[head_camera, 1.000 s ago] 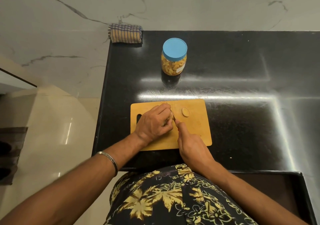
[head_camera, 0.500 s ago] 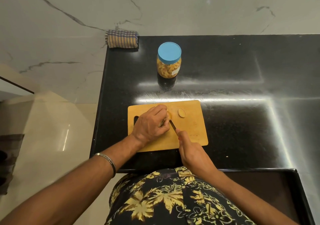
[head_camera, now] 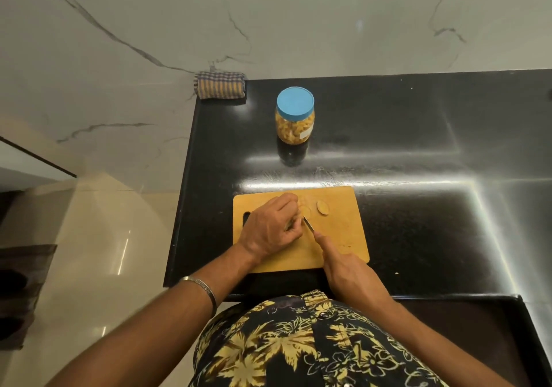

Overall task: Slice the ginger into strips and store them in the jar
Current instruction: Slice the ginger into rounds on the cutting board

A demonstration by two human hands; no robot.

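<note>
Ginger under the curled left hand (head_camera: 273, 229) hidden, its shape and size impossible to tell; only a thin pale slice (head_camera: 307, 211) faintly visible beside the fingers, edges too blurred to trace; knife (head_camera: 309, 225) handle buried inside the right hand (head_camera: 349, 273), just a short length of blade showing; board (head_camera: 337, 237) handle hole mostly covered by the left hand, near edge partly behind both wrists; jar (head_camera: 294, 124) label too small to read, contents blurred; both forearms cut off at the bottom edge; counter (head_camera: 418, 147) cut off at the right edge; dark objects at far left cropped and unidentifiable.
</note>
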